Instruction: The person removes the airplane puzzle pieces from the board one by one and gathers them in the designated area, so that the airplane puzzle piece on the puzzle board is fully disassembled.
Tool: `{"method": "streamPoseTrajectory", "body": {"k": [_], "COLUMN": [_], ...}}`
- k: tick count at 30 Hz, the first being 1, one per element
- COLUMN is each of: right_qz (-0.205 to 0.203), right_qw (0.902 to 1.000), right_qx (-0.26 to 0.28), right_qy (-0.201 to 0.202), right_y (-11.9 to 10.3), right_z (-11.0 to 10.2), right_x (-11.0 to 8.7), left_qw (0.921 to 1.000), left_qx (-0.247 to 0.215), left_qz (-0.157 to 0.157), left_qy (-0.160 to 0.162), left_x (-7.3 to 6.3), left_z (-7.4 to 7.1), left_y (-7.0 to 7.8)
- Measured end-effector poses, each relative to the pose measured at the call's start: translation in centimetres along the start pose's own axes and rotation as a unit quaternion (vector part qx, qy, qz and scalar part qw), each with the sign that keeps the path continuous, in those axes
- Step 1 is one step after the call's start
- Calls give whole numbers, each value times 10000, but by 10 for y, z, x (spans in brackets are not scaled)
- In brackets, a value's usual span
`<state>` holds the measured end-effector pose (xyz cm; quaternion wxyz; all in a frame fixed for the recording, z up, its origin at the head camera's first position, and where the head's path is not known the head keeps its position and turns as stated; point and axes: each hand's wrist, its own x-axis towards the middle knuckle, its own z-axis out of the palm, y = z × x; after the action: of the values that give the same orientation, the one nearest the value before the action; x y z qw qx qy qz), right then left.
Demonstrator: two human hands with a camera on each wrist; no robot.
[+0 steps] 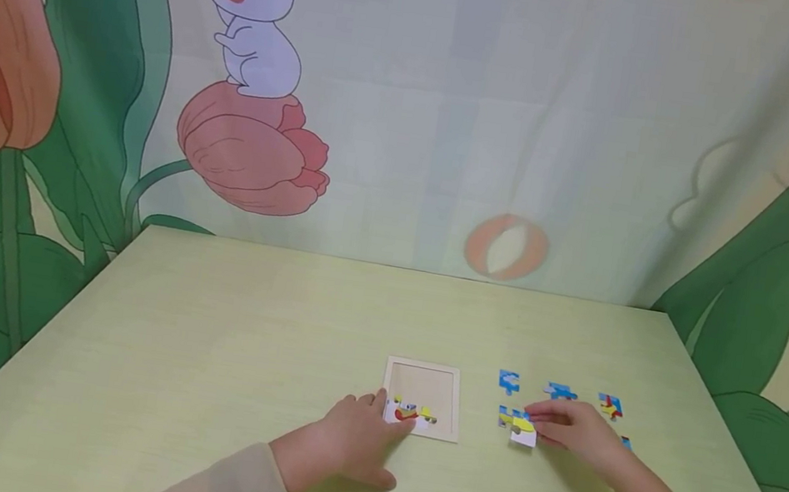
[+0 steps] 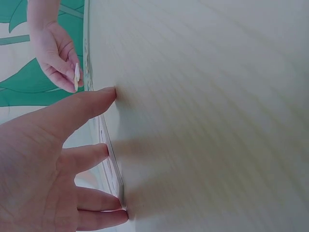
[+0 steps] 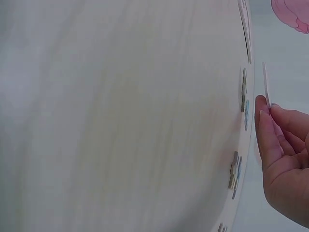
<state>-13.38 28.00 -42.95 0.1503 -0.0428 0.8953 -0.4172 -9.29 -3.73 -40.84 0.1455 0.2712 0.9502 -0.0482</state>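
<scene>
Between thumb and fingers, my right hand [image 1: 583,434] pinches a jigsaw piece [image 1: 522,437], yellow and white with some blue. The piece is raised above the table and appears edge-on in the right wrist view [image 3: 266,83]. My left hand [image 1: 354,440] rests at the lower left of a wooden puzzle tray [image 1: 458,410], its fingers spread and fairly straight against the border. Joined pieces [image 1: 407,413] in yellow, red and white lie along the tray's near side; bare wood shows behind them. Another piece [image 1: 505,415] lies partly hidden behind the held one.
Several loose pieces lie right of the tray: a blue one [image 1: 508,381], another blue one [image 1: 560,391] and a blue, red and yellow one [image 1: 610,406]. One more piece [image 1: 627,443] peeks out behind my right wrist. A printed curtain [image 1: 413,114] hangs behind the pale table [image 1: 239,325].
</scene>
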Motion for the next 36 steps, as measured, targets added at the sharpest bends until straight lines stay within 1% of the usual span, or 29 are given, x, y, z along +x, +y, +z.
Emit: {"method": "streamPoseTrajectory", "body": {"k": [6, 11, 17, 24, 30, 36], "right_qz": [69, 215, 275, 117, 295, 366], "right_qw": [9999, 9997, 9996, 9997, 9993, 9990], "right_qx": [118, 69, 31, 69, 180, 223], "right_qy": [64, 102, 114, 178, 148, 119], "right_y": [10, 17, 26, 37, 44, 51], "right_z": [-7, -13, -21, -29, -36, -44], "right_x": [-8, -12, -16, -23, -32, -37], "left_qw": [10000, 10000, 10000, 9999, 10000, 10000], "left_qx": [-8, -2, -10, -138, -70, -25], "left_qz": [-1, -6, 7, -3, 18, 33], "left_qy": [-3, -23, 25, 11, 7, -8], "left_x": [-1, -1, 0, -2, -1, 0], "left_z": [-2, -1, 0, -1, -1, 0], "left_y": [1, 0, 0, 0, -1, -1]}}
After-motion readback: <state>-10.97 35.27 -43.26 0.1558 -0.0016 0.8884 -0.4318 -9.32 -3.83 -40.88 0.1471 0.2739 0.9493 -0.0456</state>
